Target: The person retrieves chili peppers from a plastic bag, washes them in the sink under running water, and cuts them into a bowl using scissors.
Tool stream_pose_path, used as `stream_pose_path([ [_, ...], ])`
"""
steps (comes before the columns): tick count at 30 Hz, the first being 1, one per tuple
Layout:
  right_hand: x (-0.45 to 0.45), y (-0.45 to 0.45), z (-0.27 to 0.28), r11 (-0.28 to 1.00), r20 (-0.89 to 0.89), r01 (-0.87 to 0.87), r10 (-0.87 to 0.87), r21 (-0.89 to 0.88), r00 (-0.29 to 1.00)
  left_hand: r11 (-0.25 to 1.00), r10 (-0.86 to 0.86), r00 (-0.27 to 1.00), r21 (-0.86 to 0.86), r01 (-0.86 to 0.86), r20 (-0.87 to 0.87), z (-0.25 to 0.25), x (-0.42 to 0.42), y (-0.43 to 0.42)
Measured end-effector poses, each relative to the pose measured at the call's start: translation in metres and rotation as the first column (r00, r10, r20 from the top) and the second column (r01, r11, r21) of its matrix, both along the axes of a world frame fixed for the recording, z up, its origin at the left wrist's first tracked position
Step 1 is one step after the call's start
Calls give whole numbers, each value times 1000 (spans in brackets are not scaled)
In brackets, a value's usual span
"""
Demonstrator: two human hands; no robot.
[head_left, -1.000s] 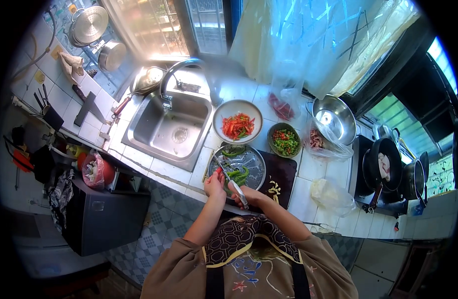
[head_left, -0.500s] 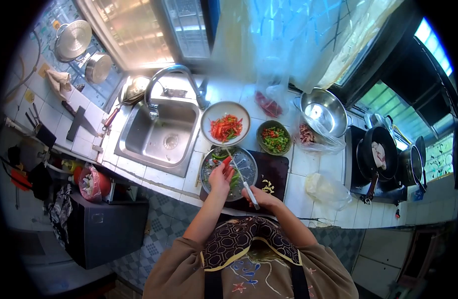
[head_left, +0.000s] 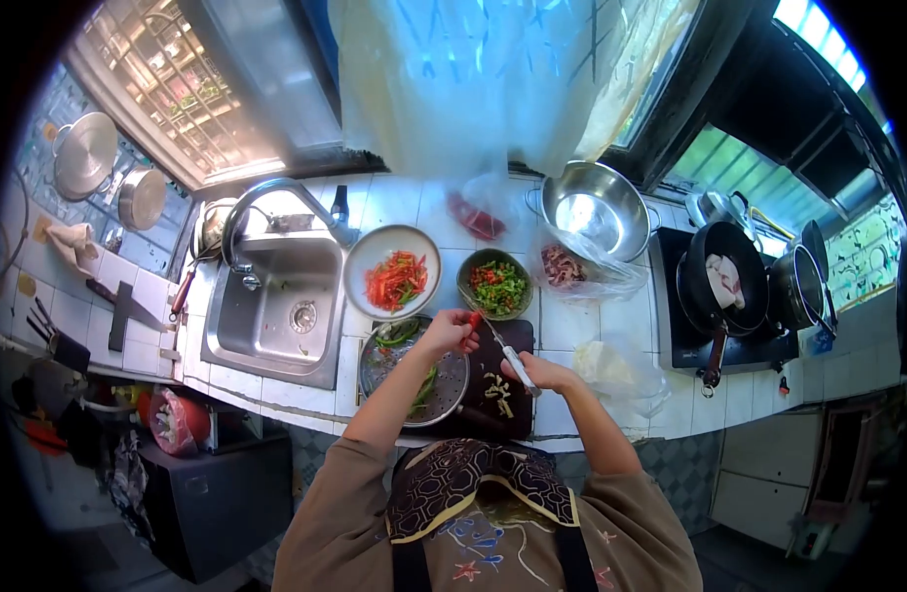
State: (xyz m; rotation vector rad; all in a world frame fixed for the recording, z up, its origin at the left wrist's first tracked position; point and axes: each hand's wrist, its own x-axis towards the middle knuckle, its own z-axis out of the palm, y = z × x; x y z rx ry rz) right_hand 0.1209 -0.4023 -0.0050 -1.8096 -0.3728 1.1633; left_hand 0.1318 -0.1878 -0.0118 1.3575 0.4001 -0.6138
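My left hand [head_left: 455,333] is closed on a red chili pepper [head_left: 475,319], just below the rim of the dark bowl [head_left: 461,273]. In that bowl lie chopped green and red peppers [head_left: 500,288]. My right hand [head_left: 540,373] grips the pale handle of a narrow-bladed knife [head_left: 514,361]; its blade points up toward the bowl, close to the chili. Under my left forearm, a round perforated metal tray [head_left: 456,385] holds several green peppers [head_left: 424,392]. Beside it, pale trimmed bits [head_left: 497,394] are scattered on the dark cutting board [head_left: 518,340].
A plate [head_left: 426,243] of sliced red peppers [head_left: 396,280] stands right of the sink [head_left: 276,306]. Behind are bagged red meat [head_left: 475,216], another bag of meat pieces [head_left: 562,264] and a steel pot [head_left: 597,212]. A plastic bag [head_left: 621,375] lies right; a wok [head_left: 725,281] sits on the stove.
Both hands have moved from over the metal tray to the right, toward the dark bowl, with the chili and knife still held. The camera view has shifted.
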Motion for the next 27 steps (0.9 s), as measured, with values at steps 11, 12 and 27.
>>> stream_pose_path([
  [11,23,-3,-4,935,-195,283,-325,-214,926,959,-186,974,190,208,-128,-23,64,-8],
  [12,23,-5,-8,932,-159,288,-326,-221,932,975,-136,985,164,152,-108,-26,65,-7],
  [27,19,0,-6,938,-272,292,-335,-187,902,966,-138,990,218,139,-20,-25,63,-12],
])
